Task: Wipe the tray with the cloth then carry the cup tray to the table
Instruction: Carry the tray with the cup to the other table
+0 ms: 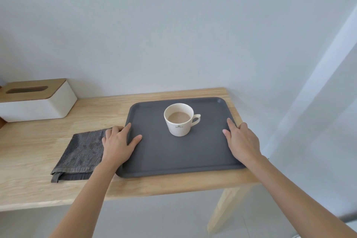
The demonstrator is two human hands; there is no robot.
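Both hands are down at the tray (173, 152) now, one on each side. The tray is dark grey and matte, a rounded rectangle with a low raised rim, lying flat on the right end of a pale wooden table (38, 147) against the wall, its near edge close to the table's front. Its surface looks plain and even. A white cup (178, 121) stands upright on the far half, handle pointing right, small dark crest printed on its side, milky brown drink inside, well below the lip. The left hand (117, 144) rests over the tray's left rim, fingers spread loosely, thumb lying inside on the tray floor, the other fingertips curling at the edge; whether they are under the rim, I cannot tell. The right hand (241, 141) lies along the right rim, fingers fairly straight and close together, thumb inside the edge, not clenched. Just left of the tray, touching the left hand's side, is the cloth (81, 152), a dark grey towel, folded, flat on the wood. Far left, near the wall, sits a white tissue box (36, 106) with a wooden lid.
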